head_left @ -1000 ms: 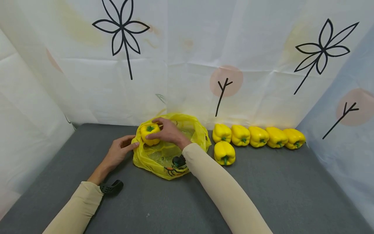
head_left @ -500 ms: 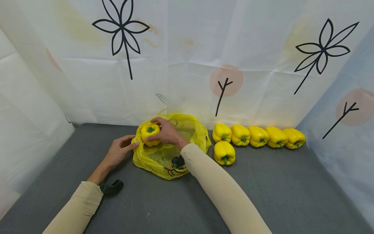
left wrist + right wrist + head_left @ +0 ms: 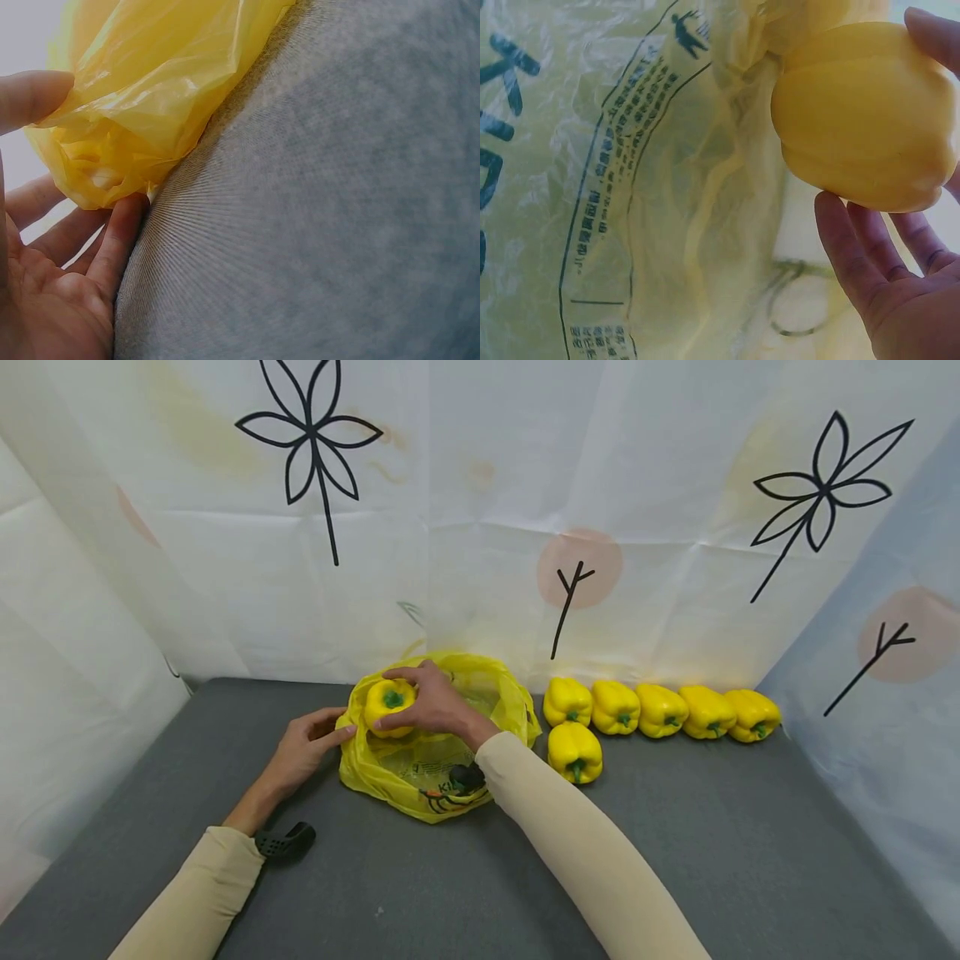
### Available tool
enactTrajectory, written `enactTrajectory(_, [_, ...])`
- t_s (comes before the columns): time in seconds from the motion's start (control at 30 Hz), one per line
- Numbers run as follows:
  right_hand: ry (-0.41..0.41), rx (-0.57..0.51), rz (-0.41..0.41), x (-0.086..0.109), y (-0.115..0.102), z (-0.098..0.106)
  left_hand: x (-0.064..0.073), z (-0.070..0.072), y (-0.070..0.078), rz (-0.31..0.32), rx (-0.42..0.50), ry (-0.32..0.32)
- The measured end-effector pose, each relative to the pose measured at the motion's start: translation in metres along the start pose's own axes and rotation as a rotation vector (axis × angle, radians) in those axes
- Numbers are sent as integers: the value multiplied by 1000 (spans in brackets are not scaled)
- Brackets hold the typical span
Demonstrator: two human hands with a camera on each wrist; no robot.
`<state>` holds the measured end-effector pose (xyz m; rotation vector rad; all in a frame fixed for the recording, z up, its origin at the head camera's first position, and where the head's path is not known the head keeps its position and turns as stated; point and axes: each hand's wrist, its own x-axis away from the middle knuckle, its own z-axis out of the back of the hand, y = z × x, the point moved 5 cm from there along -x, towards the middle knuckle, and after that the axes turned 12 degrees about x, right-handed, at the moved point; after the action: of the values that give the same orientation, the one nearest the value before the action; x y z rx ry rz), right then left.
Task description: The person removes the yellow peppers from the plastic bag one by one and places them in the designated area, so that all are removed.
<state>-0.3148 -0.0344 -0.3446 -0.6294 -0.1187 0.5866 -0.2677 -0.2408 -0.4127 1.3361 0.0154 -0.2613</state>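
A yellow plastic bag [image 3: 378, 783] with dark print stands on the grey table, its mouth spread wide and facing up. My right hand [image 3: 442, 703] grips a yellow bell pepper [image 3: 380, 717], green stem up, inside the bag's left side. In the right wrist view, the fingers curve around the pepper [image 3: 862, 112] beside the bag's printed wall [image 3: 660, 172]. My left hand [image 3: 303, 749] holds the bag's left rim. Up close in the left wrist view, the thumb [image 3: 34, 97] lies against the bag's folded edge [image 3: 161, 97], with the fingers on its other side.
Several yellow bell peppers [image 3: 617, 707] line the table's back edge, right of the bag. One more pepper [image 3: 575, 752] sits in front of that row's left end. Patterned white cloth [image 3: 480, 493] hangs behind. A dark strap [image 3: 287, 842] shows at my left wrist.
My right hand has shifted slightly to the right inside the bag, carrying the bell pepper with it. The left hand stays at the bag's rim.
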Motion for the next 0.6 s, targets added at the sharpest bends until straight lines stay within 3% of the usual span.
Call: enactTrajectory(0.6, [75,-114,93,38,-13,25,1,0,1,-17,-9,0])
